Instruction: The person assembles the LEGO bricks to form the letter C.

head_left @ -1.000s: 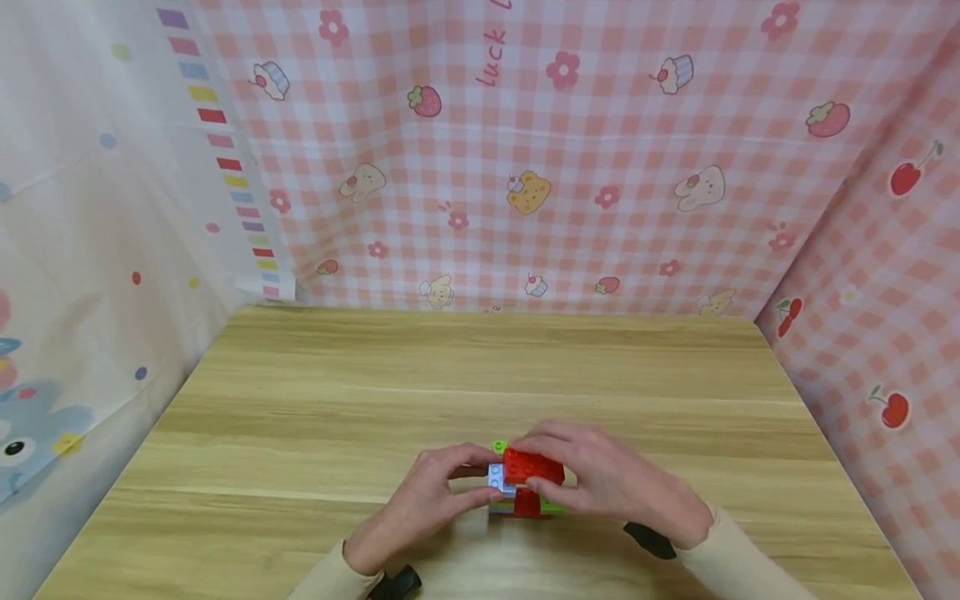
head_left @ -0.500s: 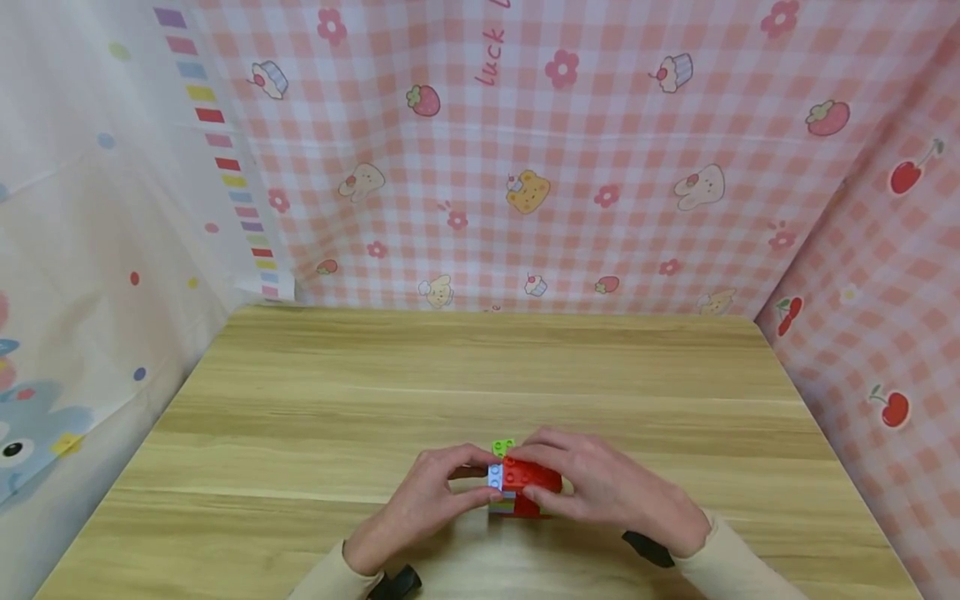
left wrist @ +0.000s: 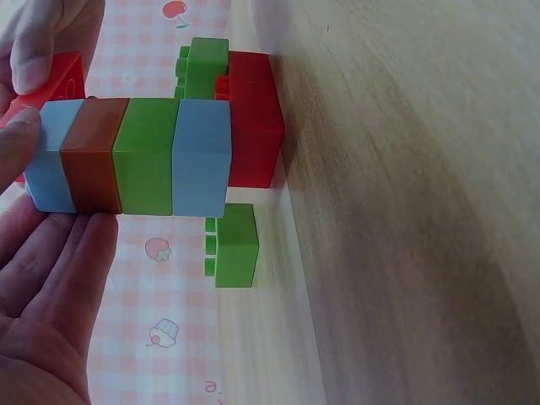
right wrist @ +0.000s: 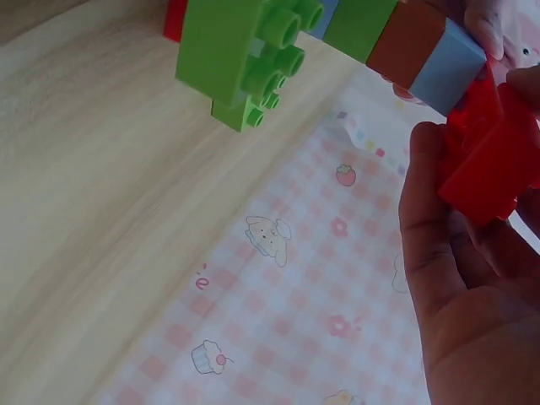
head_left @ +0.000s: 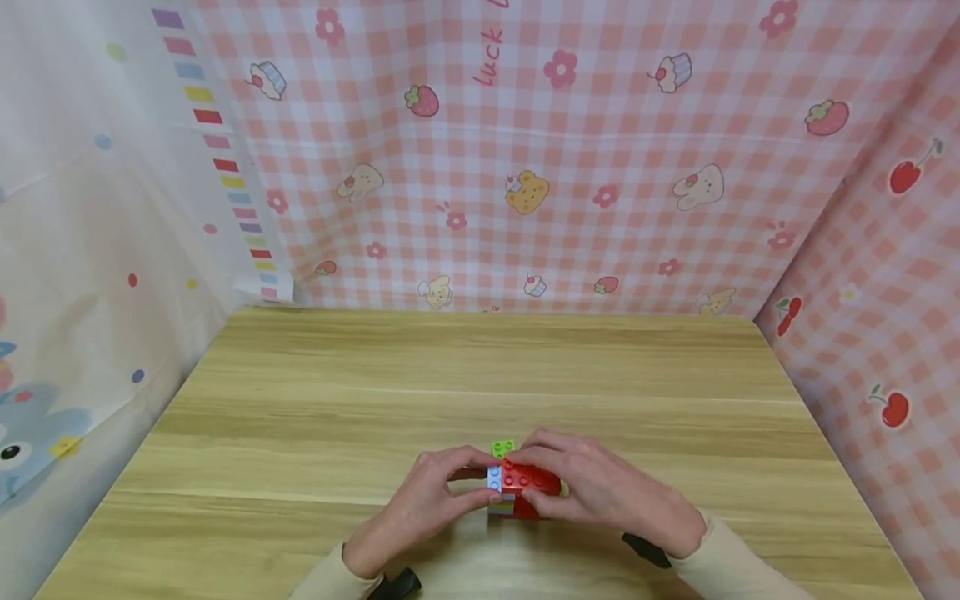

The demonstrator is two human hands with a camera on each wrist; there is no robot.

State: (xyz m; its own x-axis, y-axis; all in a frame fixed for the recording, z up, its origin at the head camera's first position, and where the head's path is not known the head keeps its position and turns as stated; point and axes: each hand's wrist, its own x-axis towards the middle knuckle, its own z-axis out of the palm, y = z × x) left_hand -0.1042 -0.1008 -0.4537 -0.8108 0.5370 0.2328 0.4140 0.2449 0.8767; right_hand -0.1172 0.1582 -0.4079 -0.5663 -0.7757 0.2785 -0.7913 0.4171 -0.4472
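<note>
A tower of toy building bricks stands upright on the table. From the bottom it has a red base brick (left wrist: pixel 255 118), a light blue brick (left wrist: pixel 201 160), a green brick (left wrist: pixel 145 156), a brown brick (left wrist: pixel 94 156) and a light blue top brick (left wrist: pixel 55 160). My left hand (head_left: pixel 438 487) pinches the top of the tower between thumb and fingers. With my right hand (head_left: pixel 600 483) I grip a red brick (head_left: pixel 522 477), which sits over part of the light blue top and overhangs to the right. One green brick (left wrist: pixel 207 67) rests on the red base.
Behind the tower stands another green brick (left wrist: pixel 236 246). The wooden table (head_left: pixel 360 367) meets a pink checked cloth (head_left: pixel 480 150) at the back, with cloth sides left and right. Black wrist straps (head_left: pixel 647 550) sit below both hands.
The red brick in my right hand has come down and slightly toward me, from tilted to nearly level over the light blue top brick. My left hand stays in place.
</note>
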